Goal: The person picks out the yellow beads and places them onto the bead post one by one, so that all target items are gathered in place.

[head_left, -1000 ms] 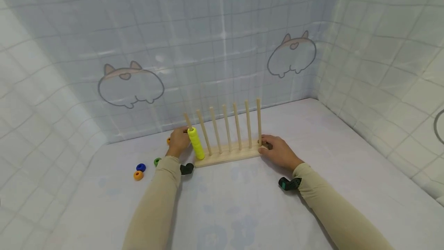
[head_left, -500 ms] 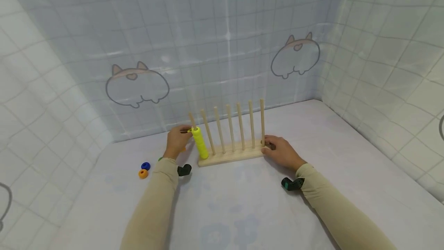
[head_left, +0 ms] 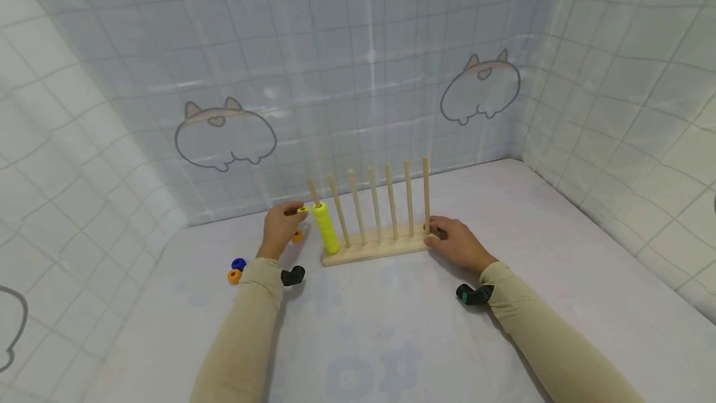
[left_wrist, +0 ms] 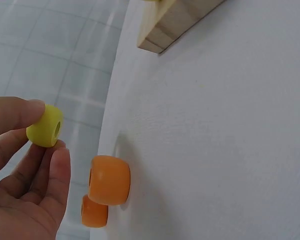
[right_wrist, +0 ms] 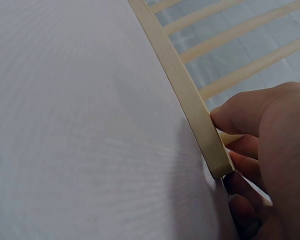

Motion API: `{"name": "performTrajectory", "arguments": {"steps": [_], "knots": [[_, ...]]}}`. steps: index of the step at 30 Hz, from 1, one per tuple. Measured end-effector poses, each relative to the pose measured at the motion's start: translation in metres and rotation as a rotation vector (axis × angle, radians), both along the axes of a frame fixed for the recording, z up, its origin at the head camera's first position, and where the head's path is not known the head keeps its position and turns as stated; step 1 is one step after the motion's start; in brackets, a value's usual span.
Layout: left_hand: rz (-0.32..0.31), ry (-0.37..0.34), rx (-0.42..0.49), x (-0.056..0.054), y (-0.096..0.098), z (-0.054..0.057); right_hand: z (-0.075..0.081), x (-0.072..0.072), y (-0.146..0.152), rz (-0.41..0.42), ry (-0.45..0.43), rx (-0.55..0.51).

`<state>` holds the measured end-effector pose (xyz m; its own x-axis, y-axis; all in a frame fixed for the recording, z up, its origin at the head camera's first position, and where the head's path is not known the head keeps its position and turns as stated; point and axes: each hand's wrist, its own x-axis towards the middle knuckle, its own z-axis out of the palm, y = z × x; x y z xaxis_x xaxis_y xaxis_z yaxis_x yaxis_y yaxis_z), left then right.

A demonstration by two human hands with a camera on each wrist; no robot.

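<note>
A wooden peg rack point(head_left: 386, 247) with several upright pegs stands on the table. Yellow beads point(head_left: 326, 229) are stacked on its leftmost peg. Just left of that stack, my left hand point(head_left: 278, 229) pinches another yellow bead point(left_wrist: 45, 126) between thumb and fingers, held above the table and clear of the peg. My right hand point(head_left: 455, 244) grips the right end of the rack's base point(right_wrist: 202, 130), the thumb at the front edge; some of its fingers are hidden behind the wood.
An orange bead point(head_left: 298, 237) lies near my left hand; the left wrist view has two orange beads point(left_wrist: 110, 180) close together. Further left, a blue bead point(head_left: 238, 264) sits against an orange bead point(head_left: 234, 276). A tile-patterned sheet point(head_left: 358, 79) rises behind the table.
My left hand has drawn back left from the yellow stack, and a gap shows between its bead and the peg. The right hand keeps its grip. The head view has shifted slightly.
</note>
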<state>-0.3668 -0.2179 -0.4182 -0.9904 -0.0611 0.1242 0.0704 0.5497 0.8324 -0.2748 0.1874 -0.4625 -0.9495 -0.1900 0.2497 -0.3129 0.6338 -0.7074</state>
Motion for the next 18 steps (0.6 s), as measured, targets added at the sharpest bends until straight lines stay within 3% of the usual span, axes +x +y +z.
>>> {"name": "performTrajectory", "arguments": {"steps": [10,18], "knots": [[0.002,-0.007,0.09,0.005,0.0,-0.003,-0.001,-0.001,0.001,0.004,-0.001,0.012],[0.015,-0.008,0.153,0.012,0.006,0.003,-0.001,-0.001,0.001,0.004,-0.001,0.011]]}}
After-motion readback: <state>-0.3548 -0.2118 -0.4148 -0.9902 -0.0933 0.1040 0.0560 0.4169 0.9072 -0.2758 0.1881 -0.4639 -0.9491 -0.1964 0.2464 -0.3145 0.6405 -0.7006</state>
